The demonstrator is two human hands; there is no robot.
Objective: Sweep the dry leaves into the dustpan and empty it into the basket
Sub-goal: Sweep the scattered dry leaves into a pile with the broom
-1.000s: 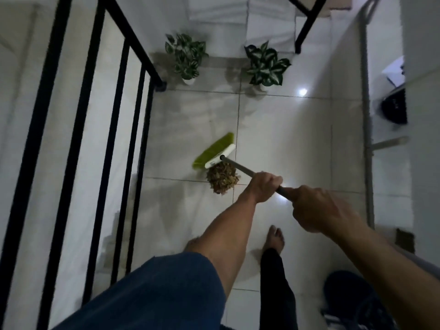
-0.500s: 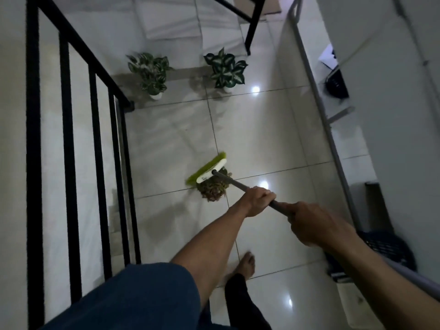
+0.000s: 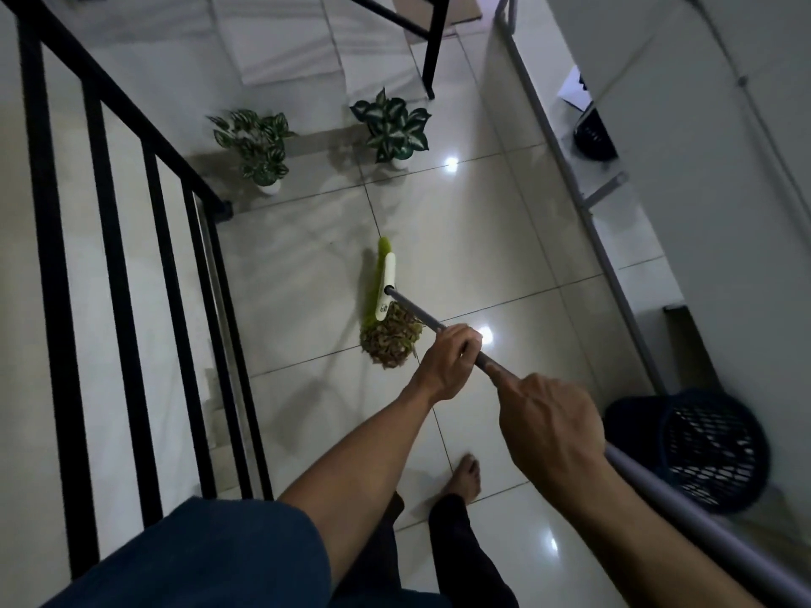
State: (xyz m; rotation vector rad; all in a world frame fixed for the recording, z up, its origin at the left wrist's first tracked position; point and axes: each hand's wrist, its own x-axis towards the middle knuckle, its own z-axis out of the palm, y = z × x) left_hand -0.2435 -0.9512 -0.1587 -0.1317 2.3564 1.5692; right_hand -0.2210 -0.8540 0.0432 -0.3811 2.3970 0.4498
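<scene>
From the head camera, the person stood barefoot on a glossy tiled floor point(image 3: 504, 239) beside a black railing point(image 3: 109, 239). The left hand point(image 3: 447, 359) gripped the grey broom handle point(image 3: 414, 311) lower down, its fingers point(image 3: 463, 340) wrapped tight around the shaft. The right hand point(image 3: 548, 425) held the same handle higher up, nearer the body, its fingers curled round the shaft and the index finger stretched along it. The broom head point(image 3: 382, 283), white with green bristles, rested on the floor ahead of the hands, touching a heap of dry leaves point(image 3: 390, 340) that lay bunched on its near side, close to a tile seam. A dark mesh basket point(image 3: 711, 449) lay tipped on its side at the right, near the wall point(image 3: 702, 168) and well apart from the leaves. Two potted plants, one with small speckled leaves point(image 3: 256, 144) and one with broad striped leaves point(image 3: 392, 127), stood at the far end of the floor below a step. One bare foot point(image 3: 465, 476) was planted on the tiles between the two forearms.
</scene>
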